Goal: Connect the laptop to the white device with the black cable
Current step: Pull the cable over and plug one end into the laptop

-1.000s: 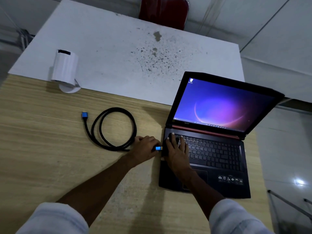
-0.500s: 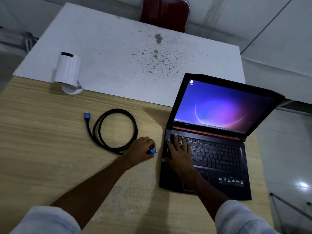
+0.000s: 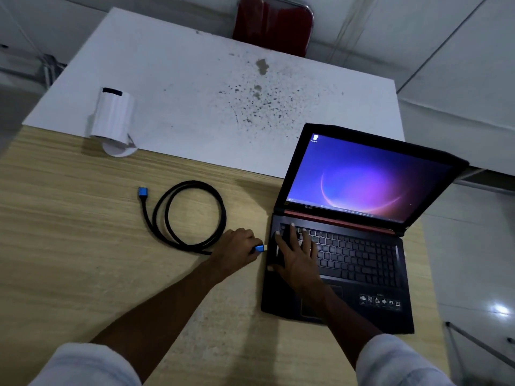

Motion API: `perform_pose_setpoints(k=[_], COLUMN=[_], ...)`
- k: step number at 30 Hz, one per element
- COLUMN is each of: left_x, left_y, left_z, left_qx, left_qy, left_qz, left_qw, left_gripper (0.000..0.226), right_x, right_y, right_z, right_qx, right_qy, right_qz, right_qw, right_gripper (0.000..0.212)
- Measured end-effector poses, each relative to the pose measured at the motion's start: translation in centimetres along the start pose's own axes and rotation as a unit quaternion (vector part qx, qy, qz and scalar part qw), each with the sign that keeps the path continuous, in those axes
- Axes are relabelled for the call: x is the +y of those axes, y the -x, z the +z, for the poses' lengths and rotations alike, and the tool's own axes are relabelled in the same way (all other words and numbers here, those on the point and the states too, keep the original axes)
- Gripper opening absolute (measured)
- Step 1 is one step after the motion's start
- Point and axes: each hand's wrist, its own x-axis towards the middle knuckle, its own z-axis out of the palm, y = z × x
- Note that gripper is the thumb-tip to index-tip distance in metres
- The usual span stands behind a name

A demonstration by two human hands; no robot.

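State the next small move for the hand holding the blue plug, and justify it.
Probably slide the left hand rightward to seat the blue plug in the laptop: its tip points at the left edge with a small gap, and the right hand braces the keyboard.

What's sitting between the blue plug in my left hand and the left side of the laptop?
Nothing visible. The left hand holds the black cable's blue-tipped plug just short of the open black laptop's left edge, with only bare wooden tabletop between. The right hand rests on the keyboard, above that gap.
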Motion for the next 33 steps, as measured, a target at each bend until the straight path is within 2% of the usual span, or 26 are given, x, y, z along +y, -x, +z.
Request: perform_pose_setpoints(k=[5,11,20,26,33], left_x=[0.1,-0.4,-0.3,0.8,0.9], left_y=[-0.4,-0.7,-0.1,-0.8,-0.5], left_z=[0.2,-0.1,-0.2,0.1,0.4], left_qx=[0.024,-0.019,-0.025,-0.052,-0.033], left_qy=[-0.018,-0.018,0.098,0.084,0.120], left_qz=[0.005,0.020,-0.009,0.006,-0.045], left_qw=[1.000,0.999,0.995,0.995,0.991], left_gripper=[0.030,0.031,0.035,0.037,0.019], right_x=[0.1,0.1,0.1,0.1,0.0], right_y=[-0.1,-0.1,0.0,-0.1,0.0], right_z=[0.2,0.4,-0.1,0.2,0.2], right_qx=[0.004,0.002,0.001,-0.004,-0.005], right_qy=[-0.001,-0.006,0.002,-0.004,-0.009], right_qz=[0.007,0.008,0.001,0.004,0.011], right_qw=[1.000,1.000,1.000,1.000,1.000], right_gripper=[0.088,0.088,0.088,0.089,0.089])
